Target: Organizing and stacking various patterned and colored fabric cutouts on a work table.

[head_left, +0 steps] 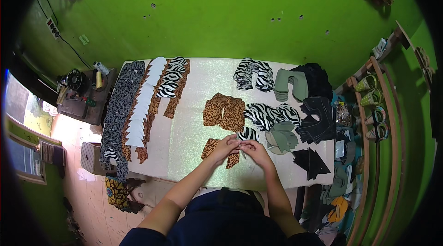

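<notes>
Over the near middle of the table, my left hand (225,149) and my right hand (256,151) meet with bent, pinching fingers. They close on a small zebra-print cut piece (248,134), which shows just beyond the fingertips. A thin greyish edge pokes out below the fingers, too small to name. Under and beside my left hand lie leopard-print cut pieces (211,147). Just beyond my hands is a larger stack of leopard-print pieces (224,111). Right of that stack sit zebra-print pieces (267,116) and grey-green pieces (281,137).
Overlapping rows of cut pieces, dark patterned (121,107), white (140,107) and zebra (173,77), cover the table's left side. Black pieces (318,119) lie at the right. A sewing machine (76,80) stands far left; a wooden rack (376,107) holds sandals at right.
</notes>
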Demonstrator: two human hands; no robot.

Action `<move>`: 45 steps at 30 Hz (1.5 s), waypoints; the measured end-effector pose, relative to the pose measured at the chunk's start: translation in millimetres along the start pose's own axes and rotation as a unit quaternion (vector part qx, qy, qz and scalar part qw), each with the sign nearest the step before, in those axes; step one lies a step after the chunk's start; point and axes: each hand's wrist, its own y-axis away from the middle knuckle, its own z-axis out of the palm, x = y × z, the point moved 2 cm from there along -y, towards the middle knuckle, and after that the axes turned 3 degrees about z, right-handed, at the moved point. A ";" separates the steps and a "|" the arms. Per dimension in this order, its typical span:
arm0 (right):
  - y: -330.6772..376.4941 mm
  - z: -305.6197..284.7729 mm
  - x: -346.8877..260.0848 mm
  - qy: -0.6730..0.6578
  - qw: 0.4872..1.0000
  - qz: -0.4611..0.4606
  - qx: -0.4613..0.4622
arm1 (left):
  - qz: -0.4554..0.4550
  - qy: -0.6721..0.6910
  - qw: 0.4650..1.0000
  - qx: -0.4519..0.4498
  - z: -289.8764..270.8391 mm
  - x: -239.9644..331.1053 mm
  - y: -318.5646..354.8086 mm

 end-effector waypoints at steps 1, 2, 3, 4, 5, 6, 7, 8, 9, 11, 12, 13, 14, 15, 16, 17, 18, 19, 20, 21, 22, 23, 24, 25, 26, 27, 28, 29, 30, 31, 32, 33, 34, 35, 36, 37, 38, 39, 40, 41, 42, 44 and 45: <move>0.2 0.3 0.1 0.007 1.000 0.004 -0.001 | -0.005 -0.006 1.000 0.002 -0.5 -0.3 -0.1; 0.2 0.6 0.5 0.006 1.000 0.005 -0.002 | -0.009 -0.012 1.000 0.004 -1.0 -0.5 -0.1; 0.3 0.8 0.9 0.002 1.000 0.005 -0.004 | -0.009 -0.012 1.000 0.004 -0.6 -0.3 0.4; 0.4 1.0 1.3 -0.002 1.000 0.006 -0.006 | -0.006 -0.016 1.000 0.005 -0.2 0.0 1.0; 0.7 0.9 1.6 -0.002 1.000 0.006 -0.006 | -0.003 -0.020 1.000 0.006 0.1 0.3 1.5; 1.3 1.4 0.3 0.000 1.000 0.002 -0.005 | -0.003 -0.020 1.000 0.006 -0.6 -0.4 1.4; 1.7 1.8 -1.1 0.001 1.000 -0.002 -0.003 | 0.001 -0.017 1.000 0.003 -1.3 -0.8 1.3; 1.9 2.0 -1.6 0.001 1.000 -0.002 -0.003 | 0.006 -0.014 1.000 -0.001 -2.1 -1.2 1.1; 2.2 1.9 -2.7 0.024 1.000 -0.005 0.014 | 0.006 -0.015 1.000 -0.001 -3.4 -2.1 0.7; 3.1 2.1 -5.0 0.046 0.998 -0.008 0.030 | 0.002 -0.020 1.000 0.007 -6.4 -4.1 -0.1; 4.1 1.7 -8.3 0.092 0.994 -0.016 0.062 | 0.002 -0.020 1.000 0.008 -6.4 -3.2 0.7; 4.4 1.3 -10.8 0.137 0.986 -0.024 0.094 | -0.005 -0.015 1.000 0.010 -6.7 -2.5 1.3; 3.5 1.4 -11.4 0.137 0.986 -0.024 0.093 | -0.011 -0.010 1.000 0.012 -6.9 -1.7 2.0; 4.0 -2.1 -13.2 0.189 0.969 -0.045 0.150 | -0.013 -0.010 1.000 0.011 -3.7 1.5 4.0; 4.8 -5.6 -15.1 0.239 0.946 -0.066 0.207 | -0.015 -0.001 1.000 0.018 -0.2 5.1 7.3; 4.4 -8.5 -14.7 0.239 0.946 -0.065 0.208 | -0.018 0.007 1.000 0.024 2.1 7.2 9.0; 3.5 -12.1 -14.6 0.256 0.934 -0.056 0.243 | -0.017 0.007 1.000 0.025 0.6 6.5 9.7; 3.4 -15.8 -14.3 0.273 0.920 -0.046 0.277 | -0.019 0.005 0.999 0.028 -1.4 5.4 10.6; 4.8 -18.1 -16.2 0.302 0.900 -0.103 0.298 | -0.022 0.003 0.999 0.031 -3.3 4.5 11.2; 5.7 -15.7 -21.3 0.302 0.900 -0.102 0.297 | -0.022 0.003 0.999 0.032 -3.7 5.6 12.4; 8.3 -11.6 -30.1 0.361 0.861 -0.197 0.298 | -0.026 0.021 0.998 0.055 -5.0 6.3 13.7; 12.2 -6.1 -38.2 0.415 0.811 -0.289 0.295 | -0.030 0.038 0.996 0.078 -6.3 7.1 14.9; 14.8 -1.2 -37.5 0.356 0.877 -0.252 0.204 | -0.030 0.039 0.996 0.079 -8.7 6.2 14.9; 18.3 4.0 -39.4 0.356 0.877 -0.252 0.202 | -0.025 0.067 0.994 0.086 -11.7 5.7 14.8; 18.7 12.4 -38.7 0.317 0.920 -0.197 0.119 | -0.021 0.095 0.991 0.095 -15.3 5.1 15.3; 19.0 18.6 -36.9 0.273 0.951 -0.138 0.039 | -0.023 0.094 0.991 0.093 -14.6 6.7 15.9; 15.7 21.1 -34.8 0.282 0.944 -0.165 0.049 | -0.019 0.087 0.992 0.086 -14.4 9.2 16.6; 12.7 21.3 -29.2 0.281 0.944 -0.165 0.050 | -0.015 0.079 0.994 0.079 -14.7 11.3 17.7; 8.7 21.4 -23.9 0.249 0.956 -0.131 0.081 | -0.008 0.087 0.994 0.071 -20.1 11.4 16.4; 4.5 21.2 -18.9 0.215 0.965 -0.097 0.112 | -0.006 0.087 0.994 0.072 -26.3 11.3 16.1; -0.3 21.0 -16.0 0.218 0.961 -0.102 0.138 | 0.005 0.072 0.995 0.074 -32.9 11.8 16.2; -4.5 22.1 -13.5 0.217 0.961 -0.102 0.138 | 0.014 0.057 0.996 0.074 -36.6 13.8 17.3; -9.2 24.0 -10.3 0.177 0.971 -0.087 0.136 | 0.017 0.029 0.996 0.080 -42.9 17.5 18.9; -13.3 24.8 -7.3 0.136 0.979 -0.073 0.133 | 0.016 0.028 0.996 0.079 -47.6 20.3 20.3; -17.1 27.7 -9.5 0.202 0.968 -0.074 0.132 | 0.035 -0.023 0.996 0.078 -53.7 24.4 23.1; -18.5 31.2 -10.6 0.202 0.968 -0.074 0.130 | 0.054 -0.074 0.993 0.077 -58.6 27.8 26.0; -19.0 34.6 -11.4 0.220 0.963 -0.072 0.136 | 0.082 -0.128 0.985 0.087 -65.7 26.1 25.9; -19.9 36.4 -12.7 0.239 0.958 -0.071 0.142 | 0.083 -0.127 0.984 0.089 -69.3 26.7 28.7; -21.6 37.2 -7.8 0.257 0.953 -0.067 0.146 | 0.083 -0.196 0.972 0.098 -72.8 27.4 31.2; -22.3 38.9 -5.7 0.257 0.953 -0.068 0.145 | 0.082 -0.264 0.955 0.107 -75.2 27.9 32.2; -22.1 40.8 -3.1 0.277 0.947 -0.060 0.151 | 0.079 -0.307 0.941 0.121 -72.3 30.7 36.9; -20.8 42.7 1.2 0.310 0.933 -0.068 0.168 | 0.101 -0.379 0.910 0.135 -66.3 34.8 41.8; -20.8 44.6 0.5 0.310 0.934 -0.068 0.166 | 0.124 -0.449 0.872 0.150 -65.7 37.3 44.5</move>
